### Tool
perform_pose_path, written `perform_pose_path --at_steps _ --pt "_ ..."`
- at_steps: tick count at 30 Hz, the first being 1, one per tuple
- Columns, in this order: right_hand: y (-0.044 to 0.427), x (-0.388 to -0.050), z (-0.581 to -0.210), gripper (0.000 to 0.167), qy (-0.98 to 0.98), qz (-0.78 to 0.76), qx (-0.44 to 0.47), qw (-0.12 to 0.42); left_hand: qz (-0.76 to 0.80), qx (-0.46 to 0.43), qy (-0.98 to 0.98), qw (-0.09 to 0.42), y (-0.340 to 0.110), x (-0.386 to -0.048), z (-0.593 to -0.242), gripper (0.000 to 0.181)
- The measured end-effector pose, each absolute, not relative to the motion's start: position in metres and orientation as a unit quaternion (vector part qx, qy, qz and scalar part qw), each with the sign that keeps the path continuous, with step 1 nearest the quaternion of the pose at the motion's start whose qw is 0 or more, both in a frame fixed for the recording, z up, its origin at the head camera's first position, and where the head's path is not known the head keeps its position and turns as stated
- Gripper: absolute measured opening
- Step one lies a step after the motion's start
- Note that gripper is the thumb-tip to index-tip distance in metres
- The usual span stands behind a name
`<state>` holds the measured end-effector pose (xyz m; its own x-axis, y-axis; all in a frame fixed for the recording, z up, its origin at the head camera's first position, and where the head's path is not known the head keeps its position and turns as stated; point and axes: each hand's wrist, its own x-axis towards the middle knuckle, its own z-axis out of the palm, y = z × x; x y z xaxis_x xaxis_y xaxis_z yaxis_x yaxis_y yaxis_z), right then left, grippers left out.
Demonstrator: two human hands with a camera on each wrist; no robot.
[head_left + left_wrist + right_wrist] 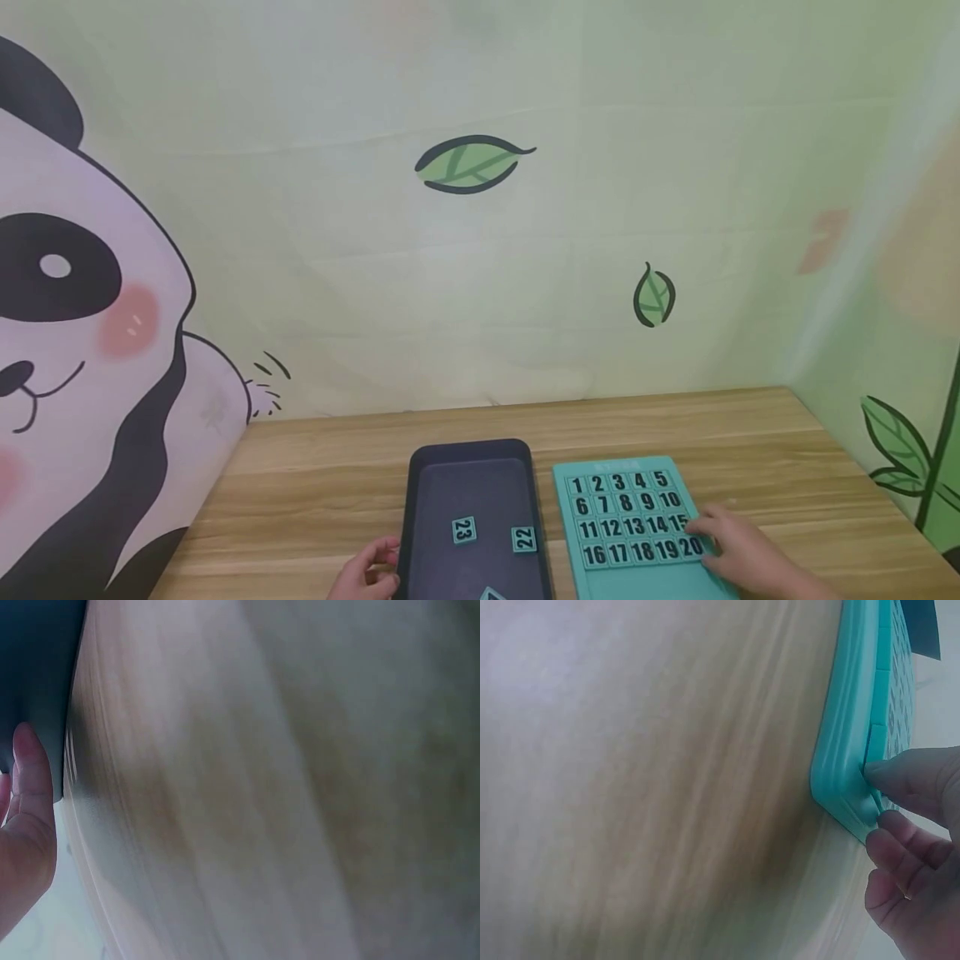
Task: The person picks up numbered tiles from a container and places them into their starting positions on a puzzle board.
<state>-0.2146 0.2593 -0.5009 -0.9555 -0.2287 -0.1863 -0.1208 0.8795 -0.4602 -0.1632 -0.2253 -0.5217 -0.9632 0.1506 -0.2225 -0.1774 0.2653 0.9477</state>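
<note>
My left hand (367, 570) is at the left edge of the dark tray (415, 500), its fingers loosely bent. In the left wrist view one finger (31, 761) lies along the tray's outer wall. In the tray lie tile 23 (464, 530), tile 22 (523, 540) against the right wall and a third, partly cut off tile (492, 594). To the right, the turquoise board (645, 582) holds rows of number tiles from 1 to 20. My right hand (742, 550) has thumb and forefinger about the number 20 tile (691, 547) at the board's right side.
The wooden table (322, 483) runs back to a pale green wall cloth (337, 208) printed with leaves. A large printed panda (67, 400) covers the left side. Tray and board stand side by side with a narrow strip of table between them.
</note>
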Motion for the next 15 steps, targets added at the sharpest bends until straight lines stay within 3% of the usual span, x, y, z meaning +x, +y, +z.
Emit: perform_pose_path --at_steps 7,15 --pt "0.252 -0.21 -0.494 0.037 0.965 -0.22 -0.12 0.074 0.608 -0.004 0.783 0.133 -0.225 -0.163 -0.522 0.056" --pt "0.224 -0.212 -0.477 0.033 0.938 -0.232 -0.256 -0.001 0.608 -0.009 0.782 0.137 -0.225 -0.164 -0.522 0.057"
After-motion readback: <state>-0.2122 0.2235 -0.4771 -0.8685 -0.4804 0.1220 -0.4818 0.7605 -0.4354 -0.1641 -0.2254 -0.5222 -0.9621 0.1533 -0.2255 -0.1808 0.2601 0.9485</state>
